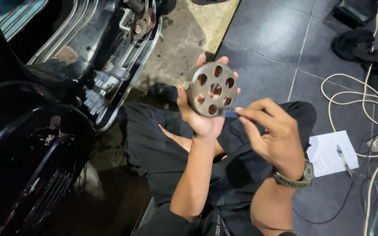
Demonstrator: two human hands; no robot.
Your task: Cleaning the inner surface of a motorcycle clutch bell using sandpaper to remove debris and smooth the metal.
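My left hand (200, 118) holds up a round grey metal disc (211, 89) with several round holes through it, fingers wrapped behind its rim. My right hand (271, 131) pinches a small dark blue piece (230, 113) against the disc's lower right edge. A green watch (295, 178) is on my right wrist. I sit cross-legged in dark trousers on the floor, and both hands are above my lap.
A black scooter body (31, 131) with its side opened and metal engine parts (103, 83) stands at the left. On the dark tiled floor at the right lie a white sheet of paper (329, 153) with a pen (343, 160), cream cables (364, 96) and dark cloths (364, 48).
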